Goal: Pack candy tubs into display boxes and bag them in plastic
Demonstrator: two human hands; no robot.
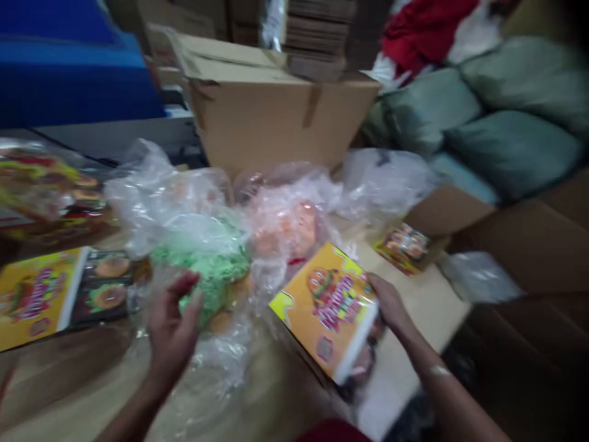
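My right hand (389, 301) grips the far edge of a yellow toy box (329, 307) with a burger picture, held tilted above the table. My left hand (172, 328) is half curled, fingers apart, at a clear plastic bag (207, 362) that holds a green plush piece (209, 270). The frame is blurred, so I cannot tell whether the fingers pinch the plastic. An orange plush piece (289, 230) sits in another clear bag behind the box.
Another yellow box (39, 294) lies flat at the left. A large open cardboard carton (271, 116) stands behind the bags. A small open carton (407, 245) with printed packs sits to the right. Green sacks (510, 147) pile up at the far right.
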